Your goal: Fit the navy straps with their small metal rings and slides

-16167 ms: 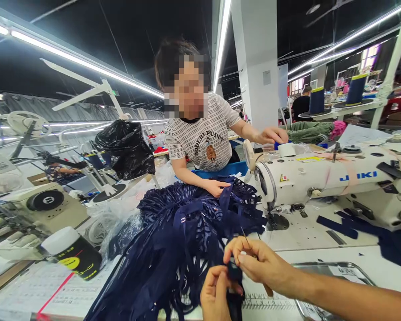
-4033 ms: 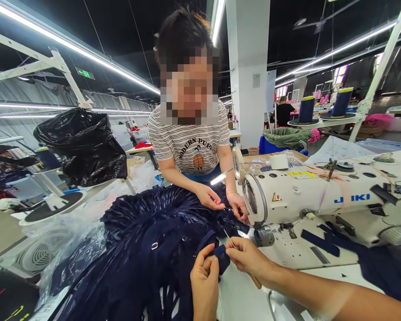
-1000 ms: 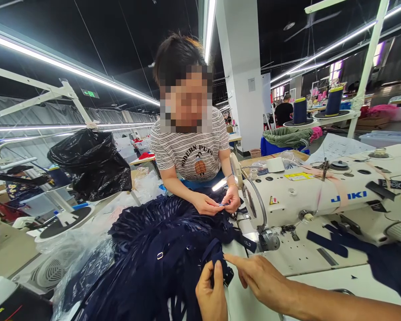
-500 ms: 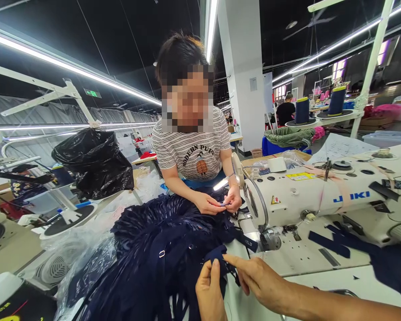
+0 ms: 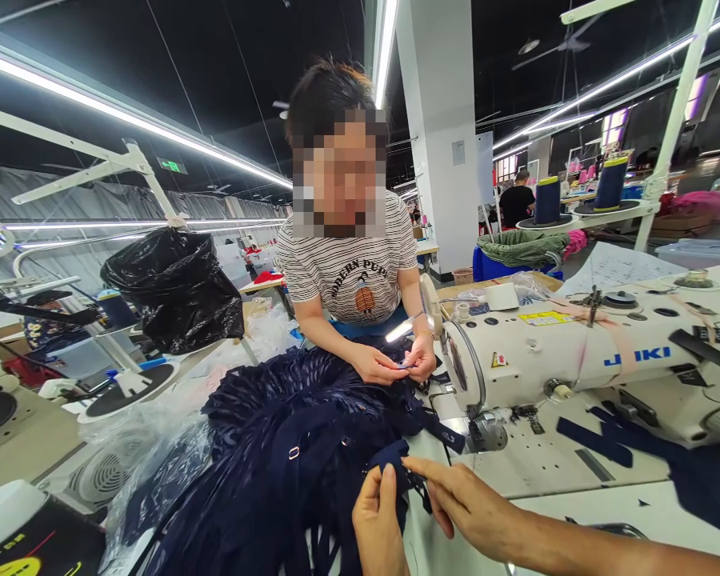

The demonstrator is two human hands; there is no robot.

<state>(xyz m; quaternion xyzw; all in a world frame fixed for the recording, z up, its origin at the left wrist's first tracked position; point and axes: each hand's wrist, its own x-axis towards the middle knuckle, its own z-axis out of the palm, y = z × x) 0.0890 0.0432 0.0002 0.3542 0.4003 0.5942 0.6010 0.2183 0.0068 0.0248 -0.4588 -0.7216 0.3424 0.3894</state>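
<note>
over the near side of the worktop point(image 5: 600, 501), the left hand point(image 5: 378, 512) pinches a navy strip point(image 5: 390, 454) between thumb and fingers; the right hand point(image 5: 461, 498), which held a thin pointed tool four seconds ago, now has its forefinger out at the strip's edge, other fingers curled, and i can't tell whether they grip anything. a heap of navy straps point(image 5: 300, 424) covers the left; a sewing machine point(image 5: 546, 340) blocks the right. at the far edge a co-worker's hands point(image 5: 379, 366), apart then, now meet over something small.
</note>
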